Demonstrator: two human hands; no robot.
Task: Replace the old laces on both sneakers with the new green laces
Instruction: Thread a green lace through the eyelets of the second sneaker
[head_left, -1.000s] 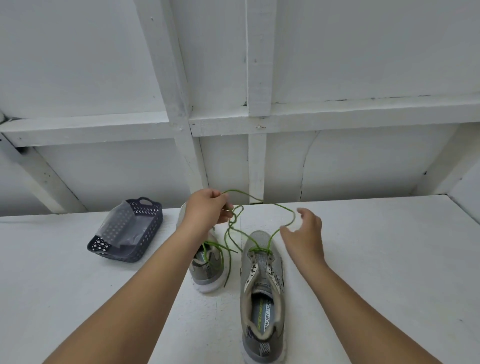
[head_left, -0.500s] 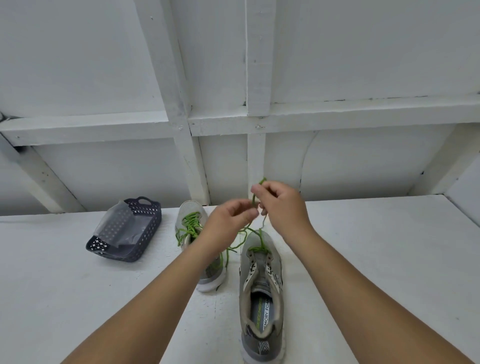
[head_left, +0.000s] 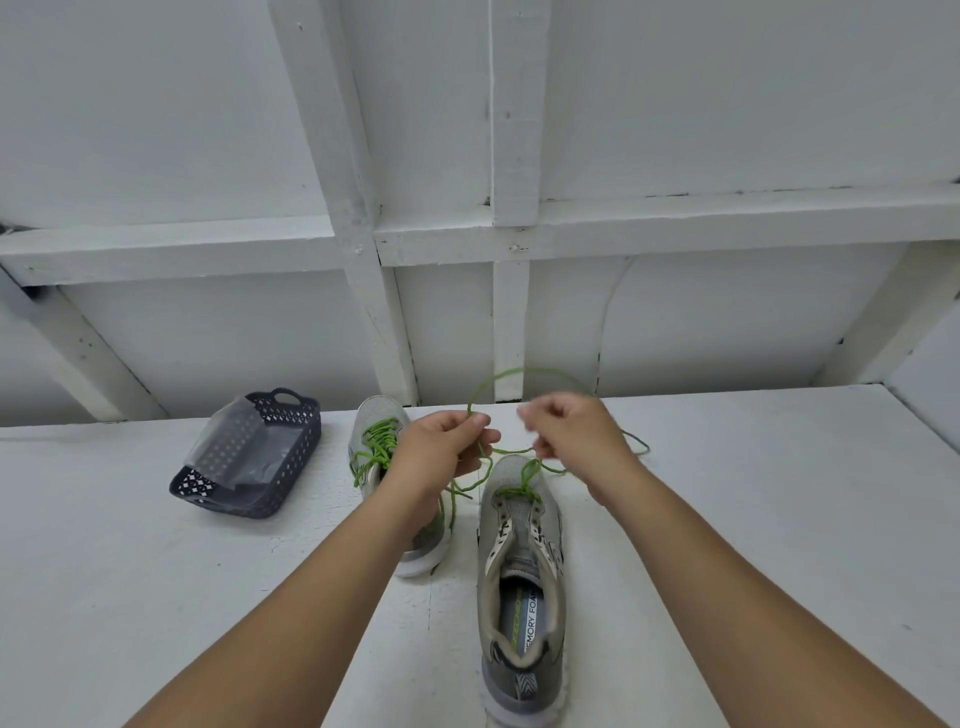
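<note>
Two grey sneakers stand on the white table. The left sneaker, partly hidden behind my left forearm, is laced with a green lace. The right sneaker has a green lace through only its lowest eyelets near the toe; the upper eyelets are bare. Both ends of that lace rise from the toe. My left hand pinches one strand above the toe. My right hand has its fingers curled round the other strand, and a loop of lace arcs above and between both hands.
A dark perforated plastic basket with a clear plastic bag in it lies tilted at the back left. A white wall with beams rises right behind the table. A table edge and a side wall show at the far right.
The hands, close together half a second ago, have drawn apart. The lace now forms a wide loop above them and trails out to the right.
</note>
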